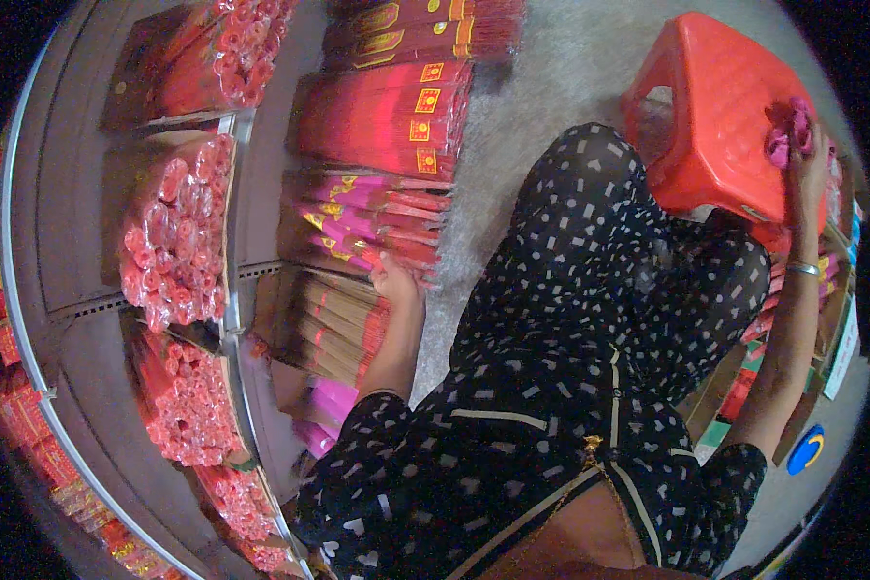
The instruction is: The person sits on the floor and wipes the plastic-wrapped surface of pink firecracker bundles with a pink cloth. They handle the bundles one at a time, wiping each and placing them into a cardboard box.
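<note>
My left hand [395, 277] is at the lower shelf, its thumb and fingers on the end of a magenta-and-red incense packet [406, 243]. This packet lies in a row of several like it, with gold print and red stick ends facing me. Part of the hand's grip is hidden by the packet. On the right, my right hand [806, 170] holds a crumpled magenta cloth [790, 138] against the seat of a red plastic stool [732, 109]. A silver bangle is on that wrist.
Wide red incense packs [384, 123] lie beyond the magenta ones; brown incense bundles [344, 319] lie nearer. Clear-wrapped red rolls [181, 239] fill the upper shelf, behind a metal shelf edge [233, 290]. Boxed goods [739, 395] and a blue round object [806, 449] are on the right.
</note>
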Motion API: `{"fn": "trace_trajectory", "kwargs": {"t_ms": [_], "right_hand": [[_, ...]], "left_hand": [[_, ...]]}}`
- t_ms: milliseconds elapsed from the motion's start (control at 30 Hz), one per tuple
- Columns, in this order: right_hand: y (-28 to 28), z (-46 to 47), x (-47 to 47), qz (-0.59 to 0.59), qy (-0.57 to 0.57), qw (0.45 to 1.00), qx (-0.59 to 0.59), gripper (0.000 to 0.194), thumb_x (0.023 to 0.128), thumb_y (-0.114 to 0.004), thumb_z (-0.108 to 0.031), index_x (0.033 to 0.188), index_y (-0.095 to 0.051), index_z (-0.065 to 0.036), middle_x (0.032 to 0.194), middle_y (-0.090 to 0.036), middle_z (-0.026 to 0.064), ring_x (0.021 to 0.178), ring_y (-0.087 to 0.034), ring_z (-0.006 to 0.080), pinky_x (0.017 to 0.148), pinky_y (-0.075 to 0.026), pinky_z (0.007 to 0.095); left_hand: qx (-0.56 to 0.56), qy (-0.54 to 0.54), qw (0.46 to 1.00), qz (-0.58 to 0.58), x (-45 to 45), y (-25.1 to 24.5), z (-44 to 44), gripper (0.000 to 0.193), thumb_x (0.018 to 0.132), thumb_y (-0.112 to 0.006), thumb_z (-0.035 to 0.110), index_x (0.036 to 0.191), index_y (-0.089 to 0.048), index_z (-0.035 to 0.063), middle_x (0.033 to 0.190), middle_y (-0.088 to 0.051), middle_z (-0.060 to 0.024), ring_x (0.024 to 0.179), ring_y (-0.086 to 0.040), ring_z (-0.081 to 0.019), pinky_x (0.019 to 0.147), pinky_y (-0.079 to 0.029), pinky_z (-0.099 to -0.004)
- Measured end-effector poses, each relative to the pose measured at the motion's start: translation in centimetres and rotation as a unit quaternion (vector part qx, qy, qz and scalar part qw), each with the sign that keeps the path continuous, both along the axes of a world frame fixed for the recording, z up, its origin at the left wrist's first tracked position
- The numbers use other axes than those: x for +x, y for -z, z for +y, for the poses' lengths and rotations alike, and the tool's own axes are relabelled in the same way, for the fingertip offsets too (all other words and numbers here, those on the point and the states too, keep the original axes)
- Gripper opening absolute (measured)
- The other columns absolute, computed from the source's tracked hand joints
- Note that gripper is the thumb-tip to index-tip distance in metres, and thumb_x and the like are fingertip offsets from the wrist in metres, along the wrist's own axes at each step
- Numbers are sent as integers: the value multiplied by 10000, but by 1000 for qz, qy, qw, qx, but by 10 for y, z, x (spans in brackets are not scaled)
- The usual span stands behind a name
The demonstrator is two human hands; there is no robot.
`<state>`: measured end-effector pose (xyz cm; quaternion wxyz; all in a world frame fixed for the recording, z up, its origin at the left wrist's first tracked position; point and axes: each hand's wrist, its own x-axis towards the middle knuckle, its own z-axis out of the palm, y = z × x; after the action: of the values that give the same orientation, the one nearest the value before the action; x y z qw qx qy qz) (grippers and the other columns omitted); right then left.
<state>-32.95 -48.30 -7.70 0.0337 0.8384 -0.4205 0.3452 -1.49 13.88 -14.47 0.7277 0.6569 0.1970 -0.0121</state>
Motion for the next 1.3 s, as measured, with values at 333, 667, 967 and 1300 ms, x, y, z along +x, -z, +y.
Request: {"fn": "trace_trajectory", "kwargs": {"t_ms": [333,667,967,1300], "right_hand": [[-10,16,5,-31,-26,999,-4,419,902,-571,-284,1257,-512,-70,1181,-560,176,1082,-539,345,907,-437,399],[1,-4,-9,10,-41,999,-27,398,909,-548,-253,1271,-505,-93,1249,-515,187,1160,-494,347,965,-408,403],[-15,21,0,-70,11,986,152,449,801,-569,-55,1247,-522,-51,1223,-550,166,1107,-541,300,925,-445,368],[-66,47,-83,-427,-31,893,136,235,813,-592,-59,1043,-594,-9,948,-620,34,906,-569,140,825,-468,281]], "left_hand": [[598,137,771,172,95,94,76,795,780,-632,508,1326,-423,-30,1312,-483,-231,1216,-464,-337,1023,-367,-393],[599,158,785,-9,118,77,39,899,797,-565,591,1342,-344,-88,1311,-412,-319,1267,-344,-436,1031,-332,-469],[698,465,474,-270,111,64,-56,694,774,-605,542,1313,-460,130,1387,-376,-183,1311,-284,-382,968,-311,-612],[550,627,491,-252,136,77,-46,696,808,-605,529,1268,-509,16,1352,-415,-257,1276,-356,-380,1040,-295,-472]]}}
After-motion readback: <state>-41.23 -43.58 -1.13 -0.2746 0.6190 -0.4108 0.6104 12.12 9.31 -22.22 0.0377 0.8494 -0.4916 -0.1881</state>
